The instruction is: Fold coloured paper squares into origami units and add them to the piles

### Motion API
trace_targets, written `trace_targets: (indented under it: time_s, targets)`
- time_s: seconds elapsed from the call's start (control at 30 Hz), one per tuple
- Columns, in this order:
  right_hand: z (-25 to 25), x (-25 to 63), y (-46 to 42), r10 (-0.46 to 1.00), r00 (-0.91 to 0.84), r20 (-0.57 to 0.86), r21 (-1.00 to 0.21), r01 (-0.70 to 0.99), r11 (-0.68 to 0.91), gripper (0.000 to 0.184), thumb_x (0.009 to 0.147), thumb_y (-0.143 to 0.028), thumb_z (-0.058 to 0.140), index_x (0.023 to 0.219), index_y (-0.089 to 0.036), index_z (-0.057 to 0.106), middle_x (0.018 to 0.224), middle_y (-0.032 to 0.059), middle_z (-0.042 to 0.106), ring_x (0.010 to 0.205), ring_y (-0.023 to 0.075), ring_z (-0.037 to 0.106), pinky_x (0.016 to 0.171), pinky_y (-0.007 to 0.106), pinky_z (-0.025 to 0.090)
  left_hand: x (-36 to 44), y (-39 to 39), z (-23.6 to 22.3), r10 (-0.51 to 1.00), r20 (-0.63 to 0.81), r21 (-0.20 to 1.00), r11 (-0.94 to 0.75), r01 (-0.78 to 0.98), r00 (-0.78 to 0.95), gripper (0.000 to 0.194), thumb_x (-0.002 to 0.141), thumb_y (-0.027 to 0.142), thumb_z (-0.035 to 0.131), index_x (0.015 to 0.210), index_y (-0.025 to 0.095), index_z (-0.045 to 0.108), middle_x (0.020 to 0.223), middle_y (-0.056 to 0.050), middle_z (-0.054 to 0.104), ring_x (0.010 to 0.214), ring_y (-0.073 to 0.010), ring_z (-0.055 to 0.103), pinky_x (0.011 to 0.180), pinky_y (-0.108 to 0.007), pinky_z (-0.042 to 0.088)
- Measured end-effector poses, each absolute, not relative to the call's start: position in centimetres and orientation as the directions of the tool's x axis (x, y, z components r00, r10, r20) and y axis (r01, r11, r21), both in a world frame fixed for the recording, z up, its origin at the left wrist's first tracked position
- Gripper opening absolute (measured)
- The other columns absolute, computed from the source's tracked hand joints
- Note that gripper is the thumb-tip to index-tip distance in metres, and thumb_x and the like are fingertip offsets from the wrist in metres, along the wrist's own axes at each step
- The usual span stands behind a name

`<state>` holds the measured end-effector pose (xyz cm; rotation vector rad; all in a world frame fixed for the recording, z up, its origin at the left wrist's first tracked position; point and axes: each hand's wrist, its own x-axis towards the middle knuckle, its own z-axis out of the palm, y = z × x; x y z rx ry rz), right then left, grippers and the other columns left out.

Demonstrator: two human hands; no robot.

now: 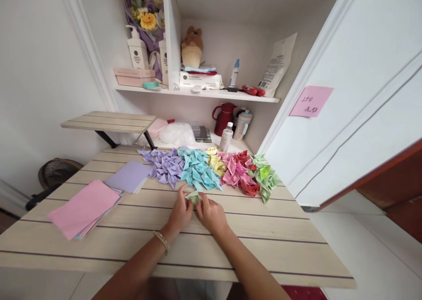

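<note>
A small folded piece of light green paper [194, 197] sits between my two hands above the table. My left hand [181, 210] pinches its left side, and a bracelet circles that wrist. On the other side, my right hand [211, 212] grips the paper's right edge. Just beyond my fingers lie folded paper pieces in heaps sorted by colour: purple [166, 166], blue [199, 170], yellow [216, 163], pink [234, 170], red [249, 186] and green [267, 181]. The fingertips partly hide the piece I hold.
Pink paper sheets [85, 207] and purple sheets [129, 176] lie stacked at the left. A small raised stand [108, 121] is at the back left. Behind the heaps stand a clear bottle [226, 138], a red jug [224, 119] and a cup [242, 125]. A shelf [198, 93] hangs above.
</note>
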<state>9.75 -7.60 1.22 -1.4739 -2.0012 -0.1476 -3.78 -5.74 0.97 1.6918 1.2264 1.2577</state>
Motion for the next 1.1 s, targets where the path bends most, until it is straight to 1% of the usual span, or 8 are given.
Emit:
trace_targets:
  time_s: [0.13,0.23,0.37,0.47,0.53,0.7,0.83,1.1]
  targets:
    - [1.7,10.0,-7.7,0.857,-0.033,0.515,-0.317,0.921,0.226,0.02,0.084,-0.026,0.046,0.086,-0.016,0.064,0.062,0.0066,0.066,0.051,0.0151,0.058,0.047,0.021,0.031,-3.6,-6.1,1.1,0.94,0.334,0.877,-0.337,0.344,0.068,0.059,0.075,0.011,0.052,0.13,0.019,0.033,0.104,-0.01,0.064,0.082,-0.0182,0.062,0.076,-0.033,0.047]
    - [2.0,10.9,-7.4,0.892,0.044,0.45,-0.54,0.809,0.233,0.021,0.083,-0.029,0.049,0.08,-0.02,0.067,0.068,0.0069,0.067,0.058,0.016,0.059,0.053,0.022,0.035,-3.6,-6.1,1.5,0.949,0.314,0.917,-0.31,0.25,0.024,0.045,0.074,0.018,0.06,0.118,0.018,0.049,0.093,-0.007,0.069,0.075,-0.0175,0.063,0.07,-0.029,0.048]
    - [2.1,12.0,-6.6,0.923,0.016,0.386,-0.768,0.559,0.311,0.031,0.086,-0.034,0.044,0.09,-0.019,0.07,0.072,0.0058,0.068,0.064,0.0179,0.06,0.06,0.025,0.042,-3.9,-5.8,2.1,0.955,0.289,0.941,-0.297,0.166,0.072,0.022,0.075,0.03,0.062,0.092,0.018,0.067,0.091,-0.008,0.071,0.08,-0.0205,0.064,0.072,-0.031,0.051]
    - [2.0,12.2,-6.2,0.949,0.042,0.313,-0.882,0.384,0.274,0.038,0.084,-0.039,0.048,0.111,-0.016,0.062,0.064,0.002,0.065,0.055,0.0166,0.058,0.057,0.027,0.046,-4.1,-5.5,2.1,0.957,0.278,0.949,-0.287,0.133,0.084,0.024,0.074,0.032,0.063,0.094,0.018,0.069,0.101,-0.008,0.07,0.093,-0.0236,0.063,0.08,-0.033,0.05]
    - [1.9,12.1,-6.2,0.971,0.053,0.234,-0.961,0.161,0.223,0.049,0.079,-0.042,0.057,0.119,-0.015,0.054,0.061,-0.0003,0.064,0.053,0.0161,0.059,0.056,0.028,0.048,-4.2,-5.3,2.0,0.963,0.252,0.958,-0.262,0.115,0.092,0.028,0.075,0.033,0.062,0.097,0.018,0.069,0.092,-0.007,0.072,0.084,-0.0229,0.066,0.074,-0.032,0.053]
    - [2.0,12.1,-6.1,0.991,0.035,0.128,-0.973,-0.188,0.132,0.04,0.066,-0.048,0.07,0.091,-0.018,0.062,0.065,0.0009,0.066,0.059,0.0163,0.063,0.059,0.029,0.054,-4.2,-5.3,1.8,0.973,0.172,0.982,-0.182,0.053,0.152,0.036,0.076,0.036,0.061,0.104,0.015,0.067,0.066,-0.004,0.072,0.057,-0.0185,0.067,0.054,-0.029,0.055]
    - [2.2,12.5,-6.0,0.994,0.001,0.113,-0.975,-0.194,0.111,0.039,0.06,-0.051,0.073,0.076,-0.017,0.064,0.071,0.004,0.068,0.063,0.0182,0.064,0.062,0.032,0.056,-4.4,-5.1,1.9,0.977,0.166,0.985,-0.17,0.023,0.136,0.03,0.071,0.036,0.067,0.092,0.014,0.071,0.077,-0.006,0.074,0.063,-0.0189,0.067,0.061,-0.03,0.056]
    - [2.4,12.8,-6.1,0.993,-0.04,0.112,-0.982,-0.158,0.105,0.035,0.066,-0.051,0.069,0.071,-0.017,0.064,0.067,0.0037,0.066,0.059,0.0174,0.062,0.06,0.033,0.055,-4.9,-4.9,2.1,0.978,0.176,0.984,-0.177,0.003,0.109,0.02,0.069,0.036,0.068,0.073,0.016,0.071,0.069,-0.004,0.071,0.065,-0.0184,0.064,0.063,-0.027,0.053]
